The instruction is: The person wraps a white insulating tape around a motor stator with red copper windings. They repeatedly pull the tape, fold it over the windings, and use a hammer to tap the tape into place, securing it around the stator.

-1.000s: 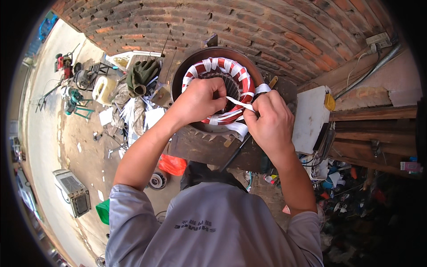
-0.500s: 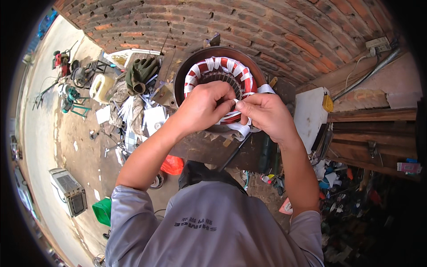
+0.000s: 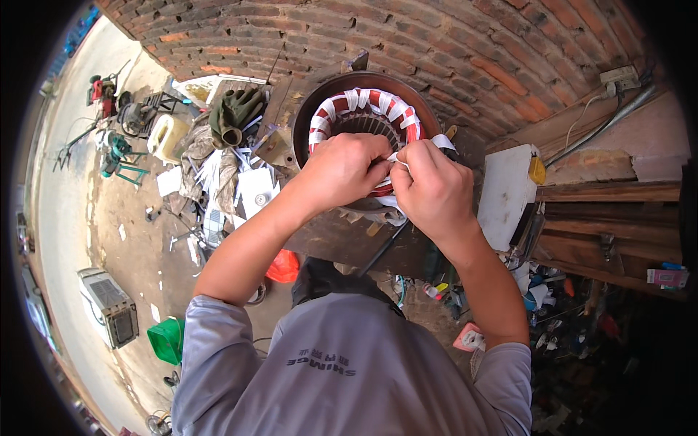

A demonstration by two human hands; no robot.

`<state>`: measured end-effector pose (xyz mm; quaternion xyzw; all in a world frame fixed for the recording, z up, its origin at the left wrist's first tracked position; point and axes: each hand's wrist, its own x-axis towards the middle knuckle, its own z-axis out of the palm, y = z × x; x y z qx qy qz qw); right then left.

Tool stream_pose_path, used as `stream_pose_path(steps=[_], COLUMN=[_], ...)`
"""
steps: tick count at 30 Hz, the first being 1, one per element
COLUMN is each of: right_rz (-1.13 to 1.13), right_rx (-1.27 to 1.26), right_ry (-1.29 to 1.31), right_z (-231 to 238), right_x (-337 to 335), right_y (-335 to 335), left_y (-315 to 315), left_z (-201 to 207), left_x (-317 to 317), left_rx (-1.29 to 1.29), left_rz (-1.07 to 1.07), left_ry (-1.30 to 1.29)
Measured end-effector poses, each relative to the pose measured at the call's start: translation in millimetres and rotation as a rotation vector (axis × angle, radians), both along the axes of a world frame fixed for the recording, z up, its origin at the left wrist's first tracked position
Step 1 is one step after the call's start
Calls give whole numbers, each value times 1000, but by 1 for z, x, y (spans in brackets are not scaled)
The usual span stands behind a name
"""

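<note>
Fingers of your left hand (image 3: 347, 168) and right hand (image 3: 434, 187) pinch white tape (image 3: 393, 157) (inside the near edge of the tabletop (image 3: 331, 242)); uneven pulling could tear it.

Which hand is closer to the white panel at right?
Right hand: it sits between the white panel and the left hand. Both hands pinch white tape.

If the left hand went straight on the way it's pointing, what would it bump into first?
Probably the right hand, just ahead, with white tape between the two. Depth is hard to judge; the red-and-white ring seems to lie lower.
</note>
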<state>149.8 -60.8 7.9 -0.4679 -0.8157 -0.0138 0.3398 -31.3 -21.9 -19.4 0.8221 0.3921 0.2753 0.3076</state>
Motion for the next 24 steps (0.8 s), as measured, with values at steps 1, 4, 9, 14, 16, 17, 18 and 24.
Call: stream_pose_path(steps=[1, 4, 9, 14, 16, 17, 18, 24], right_rz=[1, -18, -116, -692, -689, -696, -763, -972], right_rx=[-6, -53, -445, -739, -845, -831, -671, -963], right_ry=[-3, -25, 678, 978, 1033, 989, 784, 538], right_z=[1, 2, 18, -131, -179, -204, -249, -266], right_x=[-1, -3, 41, 118, 109, 108, 121, 124], right_y=[-1, -4, -20, -45, -38, -25, -10, 71], left_y=[-1, -3, -13, -16, -15, -17, -15, -14], left_z=[2, 4, -2, 0, -2, 2, 0, 4], left_x=[2, 0, -11, 1, -3, -4, -1, -1], left_rx=[39, 34, 71, 14, 40, 28, 58, 39], left_rz=[7, 55, 167, 153, 154, 162, 135, 180], left_ry=[83, 58, 26, -119, -126, -139, -155, -141])
